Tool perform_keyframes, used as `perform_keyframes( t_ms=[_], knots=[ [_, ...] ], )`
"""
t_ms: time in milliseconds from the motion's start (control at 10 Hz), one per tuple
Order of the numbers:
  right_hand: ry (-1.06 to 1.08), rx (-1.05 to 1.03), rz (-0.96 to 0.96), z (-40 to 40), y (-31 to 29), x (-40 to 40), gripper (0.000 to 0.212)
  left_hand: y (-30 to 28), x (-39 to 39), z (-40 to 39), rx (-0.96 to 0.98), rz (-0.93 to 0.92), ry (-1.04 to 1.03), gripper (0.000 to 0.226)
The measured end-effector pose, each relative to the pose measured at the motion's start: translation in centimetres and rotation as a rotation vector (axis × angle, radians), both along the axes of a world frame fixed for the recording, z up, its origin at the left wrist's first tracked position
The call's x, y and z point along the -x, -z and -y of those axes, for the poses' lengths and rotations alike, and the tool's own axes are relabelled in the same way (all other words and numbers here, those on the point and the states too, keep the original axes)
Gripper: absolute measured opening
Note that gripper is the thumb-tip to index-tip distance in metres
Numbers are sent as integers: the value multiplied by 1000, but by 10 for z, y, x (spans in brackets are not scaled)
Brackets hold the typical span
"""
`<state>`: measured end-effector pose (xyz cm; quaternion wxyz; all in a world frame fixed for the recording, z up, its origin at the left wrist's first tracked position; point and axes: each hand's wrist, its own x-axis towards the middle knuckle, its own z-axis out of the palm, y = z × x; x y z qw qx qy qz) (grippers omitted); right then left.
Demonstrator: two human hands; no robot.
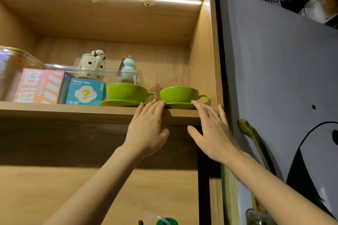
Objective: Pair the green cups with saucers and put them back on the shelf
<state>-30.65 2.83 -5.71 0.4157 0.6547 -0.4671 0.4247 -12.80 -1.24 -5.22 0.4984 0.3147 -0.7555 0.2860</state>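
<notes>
Two green cups stand on green saucers on the wooden shelf (73,110), handles pointing right. The left cup (126,92) sits on its saucer (118,103); the right cup (180,94) sits on its saucer (180,106) at the shelf's right end. My left hand (148,129) is flat, fingers spread, fingertips at the shelf edge touching the right saucer's left rim. On the other side, my right hand (212,131) is flat too, fingertips at that saucer's right rim under the cup handle. Neither hand grips anything.
Left of the cups stand a blue "Blind Box" carton (85,91) and a pink box (39,86). Behind are a clear glass dish (16,64), a panda pot (92,64) and a pale blue figurine (128,68). An open grey cabinet door (274,71) with a handle (256,144) is at the right.
</notes>
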Motion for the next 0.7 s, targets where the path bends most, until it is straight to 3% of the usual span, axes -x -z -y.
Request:
perform_keyframes(
  t_ms=[200,400,500,600,700],
  knots=[
    [22,-114,-5,-11,-1,-3,67,0,-10,-5,-77,152,-90,80],
    [201,-416,-57,-39,-11,-14,78,-7,-29,-27,-315,291,-166,85],
    [218,-556,-37,-60,-26,-20,78,-18,-39,-48,-521,249,-46,80],
    [132,-646,81,-76,-31,-28,75,-23,-54,-67,-560,104,52,64],
    [-60,-534,162,-107,-31,-36,68,-23,-70,-89,-426,-2,135,44]
  ],
)
